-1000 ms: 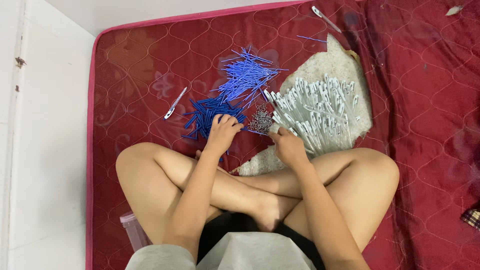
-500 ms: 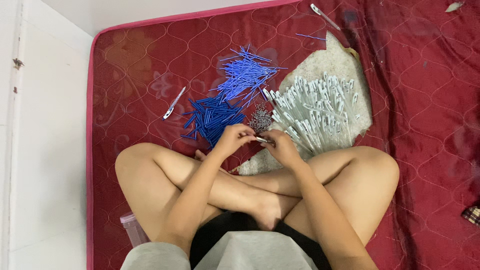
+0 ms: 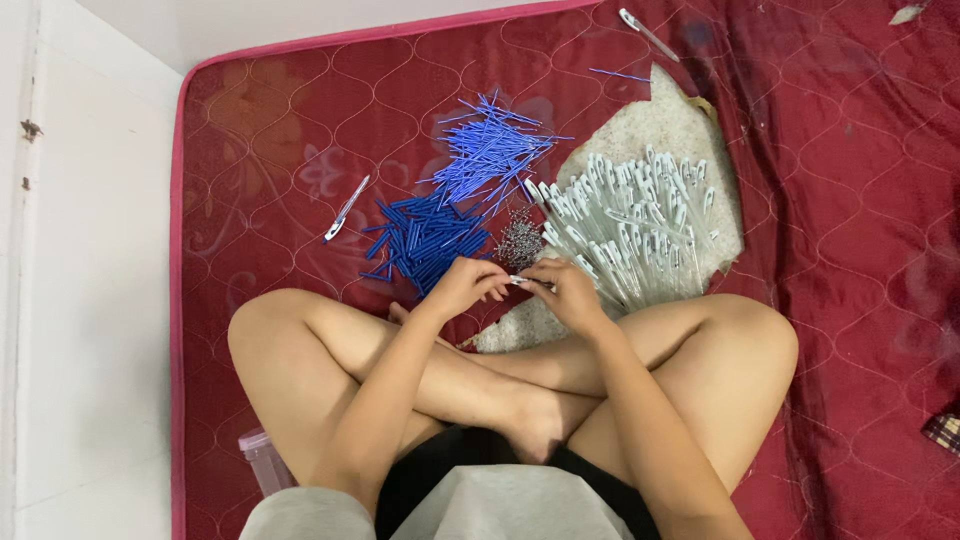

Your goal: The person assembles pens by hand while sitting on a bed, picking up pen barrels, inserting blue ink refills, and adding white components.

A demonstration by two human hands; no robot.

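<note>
left hand [image 3: 468, 285] and right hand [image 3: 565, 290] meet, fingers pinched shut on a small white pen part [image 3: 522, 281]; clear plastic container [image 3: 262, 458] by the knee, contents unclear.

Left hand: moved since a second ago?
Yes. The left hand came back off the dark blue tube pile, toward the right hand.

Soft even indoor light, faint shadows, slight overall blur.
</note>
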